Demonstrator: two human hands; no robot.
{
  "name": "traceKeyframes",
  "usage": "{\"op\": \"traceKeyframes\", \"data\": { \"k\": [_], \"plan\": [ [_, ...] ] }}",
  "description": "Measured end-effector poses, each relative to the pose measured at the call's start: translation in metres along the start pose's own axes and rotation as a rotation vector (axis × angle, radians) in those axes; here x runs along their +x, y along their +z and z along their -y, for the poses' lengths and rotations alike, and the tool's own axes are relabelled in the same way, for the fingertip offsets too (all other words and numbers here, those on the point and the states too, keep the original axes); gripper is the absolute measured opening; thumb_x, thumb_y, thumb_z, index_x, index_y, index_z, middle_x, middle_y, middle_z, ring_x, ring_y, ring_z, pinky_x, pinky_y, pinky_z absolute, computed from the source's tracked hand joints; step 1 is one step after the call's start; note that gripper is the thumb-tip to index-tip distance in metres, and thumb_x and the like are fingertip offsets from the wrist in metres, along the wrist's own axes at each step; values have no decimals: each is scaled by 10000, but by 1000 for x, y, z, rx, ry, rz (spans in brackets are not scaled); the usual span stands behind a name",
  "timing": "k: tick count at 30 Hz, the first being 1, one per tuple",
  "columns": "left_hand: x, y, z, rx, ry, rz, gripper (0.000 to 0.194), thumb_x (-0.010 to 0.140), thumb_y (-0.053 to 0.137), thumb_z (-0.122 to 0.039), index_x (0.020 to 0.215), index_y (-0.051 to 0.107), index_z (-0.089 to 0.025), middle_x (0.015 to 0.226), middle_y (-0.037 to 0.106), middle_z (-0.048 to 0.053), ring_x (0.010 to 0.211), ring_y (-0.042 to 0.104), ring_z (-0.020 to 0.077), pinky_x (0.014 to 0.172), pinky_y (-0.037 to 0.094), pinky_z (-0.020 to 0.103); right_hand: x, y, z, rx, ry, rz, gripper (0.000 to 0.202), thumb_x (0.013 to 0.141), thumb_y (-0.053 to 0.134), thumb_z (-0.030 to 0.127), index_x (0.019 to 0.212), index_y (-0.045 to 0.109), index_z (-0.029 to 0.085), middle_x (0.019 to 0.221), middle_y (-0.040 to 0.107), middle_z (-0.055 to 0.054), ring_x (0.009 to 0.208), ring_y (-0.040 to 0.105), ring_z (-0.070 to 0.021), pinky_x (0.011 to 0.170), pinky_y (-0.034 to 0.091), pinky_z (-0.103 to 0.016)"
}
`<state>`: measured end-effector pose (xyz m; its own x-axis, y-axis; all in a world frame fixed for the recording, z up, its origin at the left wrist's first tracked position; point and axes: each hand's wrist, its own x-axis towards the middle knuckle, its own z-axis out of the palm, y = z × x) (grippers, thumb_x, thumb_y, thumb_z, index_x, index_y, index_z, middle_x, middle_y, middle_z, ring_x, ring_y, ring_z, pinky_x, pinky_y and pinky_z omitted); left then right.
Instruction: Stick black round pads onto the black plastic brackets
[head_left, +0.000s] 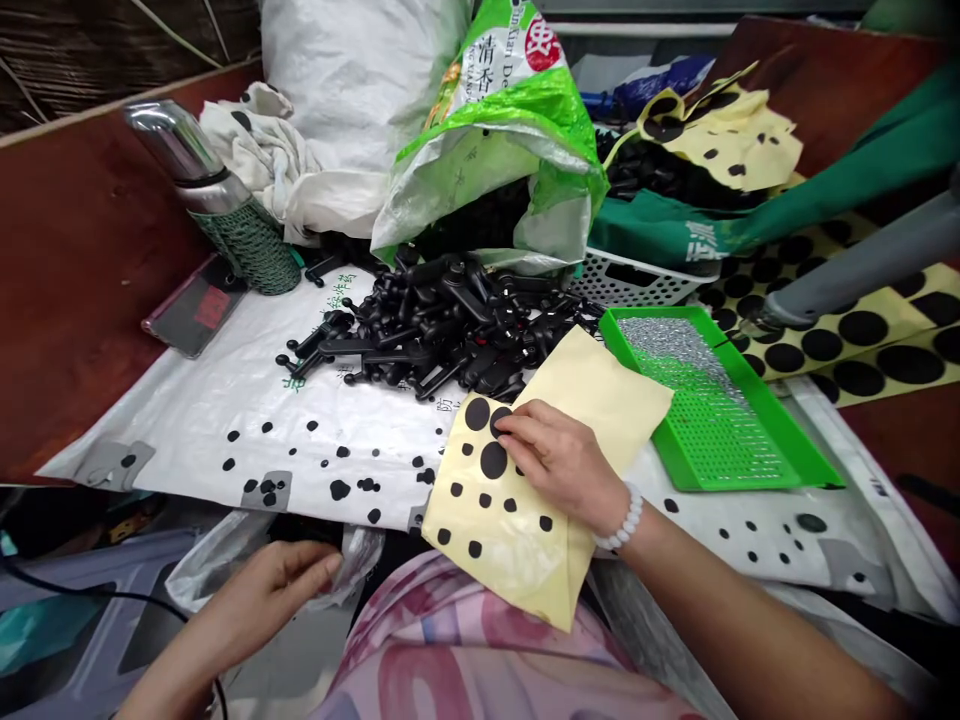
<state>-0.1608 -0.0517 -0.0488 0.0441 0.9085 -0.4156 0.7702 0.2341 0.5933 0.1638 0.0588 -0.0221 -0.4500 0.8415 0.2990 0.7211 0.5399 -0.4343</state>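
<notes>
My right hand [559,455], with a pale bead bracelet at the wrist, is over a yellow backing sheet [517,535] of black stickers. Its thumb and fingertips are closed at a round black sticker [499,421] near the sheet's top. Larger round stickers and several small ones dot the sheet, which overhangs the table's front edge. A plain yellow sheet [600,385] lies partly under it. Lower left, my left hand [277,580] hovers by an opened clear plastic bag [217,555], fingers loosely stretched and nothing visible in them. Behind the sheets lies a heap of black plastic parts [442,330].
A green tray [697,470] of small metal pieces stands right, before a white basket [637,280]. A grey arm [862,260] juts in at right. A flask [232,215] and phone [199,305] sit left. A green-white bag [510,130] stands behind.
</notes>
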Motion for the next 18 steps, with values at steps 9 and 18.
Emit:
{"op": "traceKeyframes", "data": {
  "k": [9,18],
  "plan": [
    [35,16,-109,8,925,-251,415,782,576,-177,1194,530,-194,1113,642,100,1059,558,237,923,436,400,-12,14,16,-286,13,130,206,846,480,178,917,674,176,846,594,-85,774,527,-200,700,407,-323],
    [70,52,-115,326,906,-244,580,842,489,-304,1359,299,-124,1375,434,145,1288,344,255,1066,244,477,0,9,14,-199,118,187,103,815,534,197,770,624,180,796,586,-40,736,530,-165,681,369,-281]
  ]
}}
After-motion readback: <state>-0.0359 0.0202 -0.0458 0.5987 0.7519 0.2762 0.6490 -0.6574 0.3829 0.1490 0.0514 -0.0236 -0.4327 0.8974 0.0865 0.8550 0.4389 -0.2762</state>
